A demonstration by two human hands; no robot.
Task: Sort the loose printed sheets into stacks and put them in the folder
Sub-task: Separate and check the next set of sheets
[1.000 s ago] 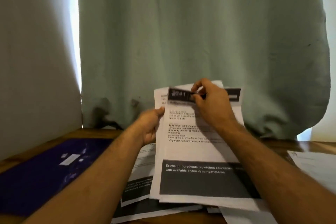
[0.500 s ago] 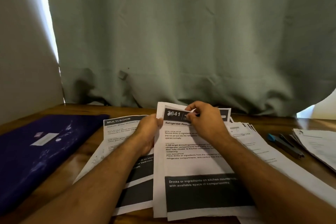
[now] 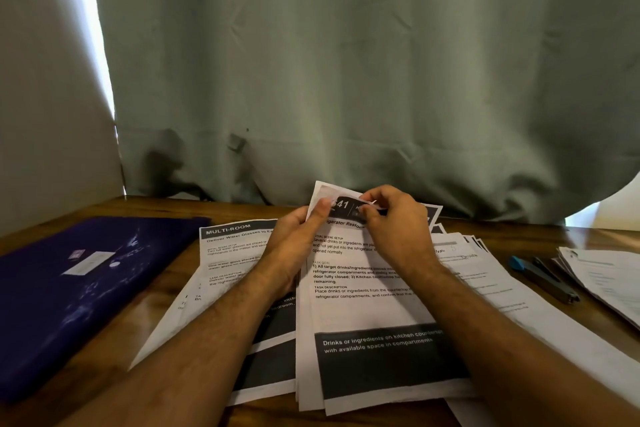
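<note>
While the stack [image 3: 363,315] rests on the bench [image 3: 221,210], its top-left edge is pinched by the left hand [image 3: 294,246], and its top sheet's upper edge is pinched by the right hand [image 3: 394,229]. Well left lies the folder [image 3: 69,288].

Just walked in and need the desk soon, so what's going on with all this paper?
A person is sorting printed sheets at a wooden table. Both hands hold the top edge of a small bundle headed with a refrigerator task: the left hand grips its left corner, the right hand pinches a sheet's top edge. Another sheet marked MULTI-ROOM lies beside it, more papers and a stapler to the right. The purple folder lies closed on the left.
</note>
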